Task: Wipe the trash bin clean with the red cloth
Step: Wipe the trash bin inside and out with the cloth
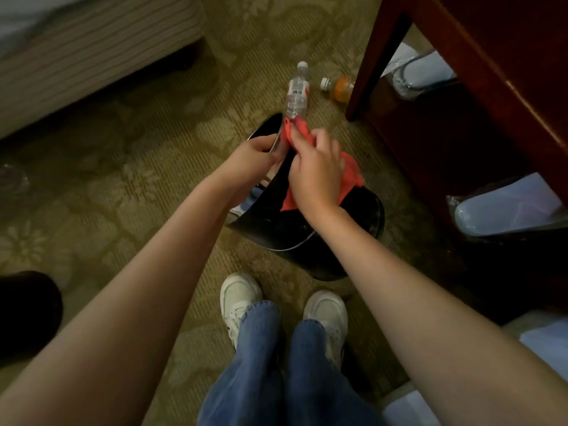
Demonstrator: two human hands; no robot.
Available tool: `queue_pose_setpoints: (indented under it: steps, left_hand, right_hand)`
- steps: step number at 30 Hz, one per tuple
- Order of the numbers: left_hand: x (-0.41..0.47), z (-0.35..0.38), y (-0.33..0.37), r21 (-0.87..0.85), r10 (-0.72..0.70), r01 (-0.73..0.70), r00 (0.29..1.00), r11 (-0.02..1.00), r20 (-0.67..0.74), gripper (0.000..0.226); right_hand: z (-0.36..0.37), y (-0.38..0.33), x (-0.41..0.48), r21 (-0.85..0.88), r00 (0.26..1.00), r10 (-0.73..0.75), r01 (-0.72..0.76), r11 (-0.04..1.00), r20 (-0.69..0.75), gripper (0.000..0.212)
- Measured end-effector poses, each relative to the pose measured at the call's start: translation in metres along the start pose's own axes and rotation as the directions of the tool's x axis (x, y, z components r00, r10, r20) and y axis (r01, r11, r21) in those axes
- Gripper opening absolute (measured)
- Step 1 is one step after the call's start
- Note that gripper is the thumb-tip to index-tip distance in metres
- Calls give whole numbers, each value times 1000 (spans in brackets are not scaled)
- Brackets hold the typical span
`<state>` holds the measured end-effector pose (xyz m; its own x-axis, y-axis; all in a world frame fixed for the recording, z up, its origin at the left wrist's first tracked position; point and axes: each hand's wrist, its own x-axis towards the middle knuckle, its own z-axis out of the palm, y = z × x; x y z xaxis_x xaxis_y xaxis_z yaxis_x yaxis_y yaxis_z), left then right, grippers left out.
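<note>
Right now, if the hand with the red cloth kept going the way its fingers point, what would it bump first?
Likely the clear water bottle on the carpet just past the right hand and its red cloth, though it may lie lower, so the hand might pass over.

Single head-worn wide-angle view, looking forward and steeply down along the person's own forearms; the shoes and jeans sit at bottom centre and the carpet floor fills most of the frame. The left hand and right hand meet at the trash bin near frame centre, at arm's reach from the lens. The frame edges take in the bed base upper left and the dark wooden desk upper right, with a clear bottle on the floor just beyond the bin.
</note>
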<state>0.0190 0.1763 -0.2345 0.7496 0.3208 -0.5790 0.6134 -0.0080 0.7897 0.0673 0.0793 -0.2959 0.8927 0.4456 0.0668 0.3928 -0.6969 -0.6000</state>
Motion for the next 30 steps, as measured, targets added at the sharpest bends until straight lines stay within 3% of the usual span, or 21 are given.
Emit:
queue_pose_setpoints:
  steps: [7, 13, 20, 24, 30]
  left_hand:
    - [-3, -4, -10, -36, 27, -32, 991, 999, -130, 24]
    - [4, -4, -7, 7, 0, 1, 991, 1000, -132, 36]
    - [8, -1, -4, 17, 19, -16, 989, 1000, -146, 30]
    - [7, 0, -7, 51, 24, -17, 989, 999, -144, 33]
    - [3, -1, -9, 31, 19, -14, 986, 999, -166, 34]
  right_hand:
    - [8, 37, -62, -83, 958, -287, 288, 954, 25, 55]
    - [3, 64, -61, -108, 999, 13, -19, 994, -52, 53]
    - [9, 9, -44, -6, 983, -181, 181, 983, -32, 53]
    - [9, 31, -54, -37, 960, -280, 279, 960, -26, 51]
    - [6, 68, -78, -105, 973, -230, 225, 969, -31, 48]
